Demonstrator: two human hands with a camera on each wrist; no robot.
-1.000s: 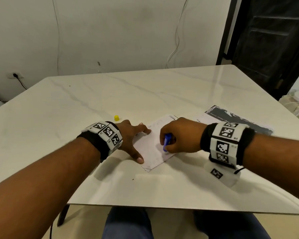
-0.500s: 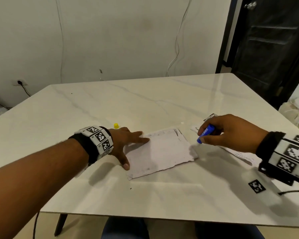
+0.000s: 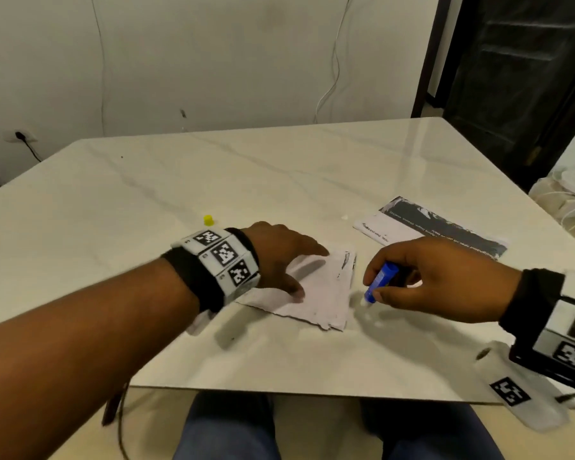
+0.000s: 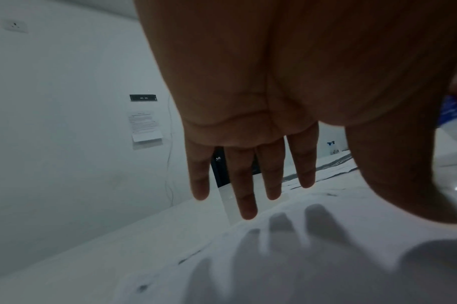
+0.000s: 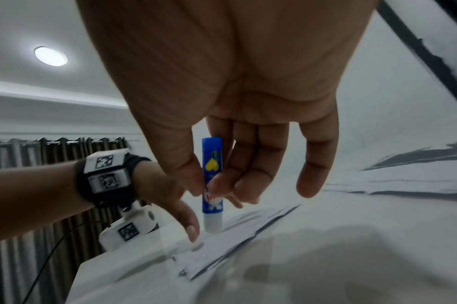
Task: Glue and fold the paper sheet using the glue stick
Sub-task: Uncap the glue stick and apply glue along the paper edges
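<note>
- A yellow cap (image 3: 208, 220) stands on the marble table (image 3: 312, 167), left of and just beyond the left wrist.
- The left hand (image 3: 279, 257) lies over the left part of the paper sheet (image 3: 322, 293), fingers straight and spread, holding nothing; the thumb tip rests on the sheet near its front edge. From the left wrist view the fingers (image 4: 245, 185) point down toward the white sheet, with their shadows falling on it; whether the fingertips press the paper cannot be told there.
- The paper sheet is white and folded, with ragged edges, and lies flat near the front middle of the table, between the two hands.
- The glue stick (image 3: 380, 282) is a blue tube with a white lower end, tilted in the head view, its tip down just off the right edge of the sheet. Whether the tip touches the table cannot be told.
- The right hand (image 3: 439, 277) pinches the glue stick between thumb and the first fingers (image 5: 222, 181); the little finger hangs loose and apart.
- A printed leaflet (image 3: 435, 227), dark on its far half, lies flat beyond the right hand, apart from the sheet.
- No container shows on the table.
</note>
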